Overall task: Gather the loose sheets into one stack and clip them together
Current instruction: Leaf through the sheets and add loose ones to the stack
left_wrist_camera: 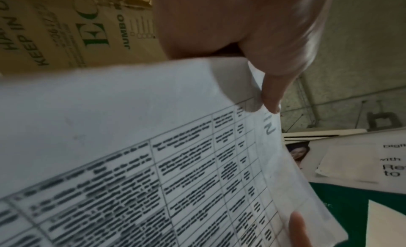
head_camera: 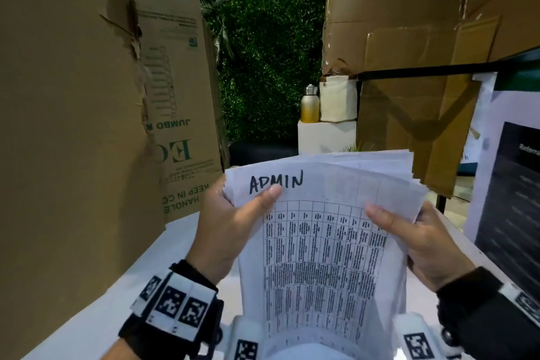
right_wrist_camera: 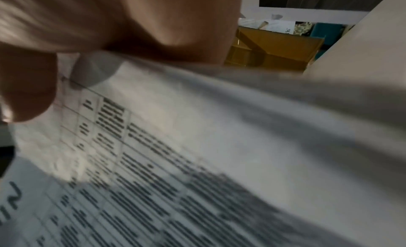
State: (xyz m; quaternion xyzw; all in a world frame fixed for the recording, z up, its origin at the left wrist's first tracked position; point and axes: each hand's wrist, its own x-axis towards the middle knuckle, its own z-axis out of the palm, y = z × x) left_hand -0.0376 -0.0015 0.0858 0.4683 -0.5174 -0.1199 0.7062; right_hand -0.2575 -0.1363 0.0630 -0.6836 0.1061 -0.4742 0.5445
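Observation:
I hold a stack of white sheets upright above the table, the front one printed with a table and hand-lettered "ADMIN". My left hand grips the stack's left edge, thumb on the front just under the lettering. My right hand grips the right edge, thumb on the printed grid. Behind the front page, the upper corners of the other sheets fan out unevenly to the right. The left wrist view shows the printed sheet under my thumb. In the right wrist view the paper fills the frame. No clip is in view.
A white table lies below. Tall cardboard boxes stand at left and right. A metal bottle and a cream bag sit on a white block at the back. A dark printed board leans at right.

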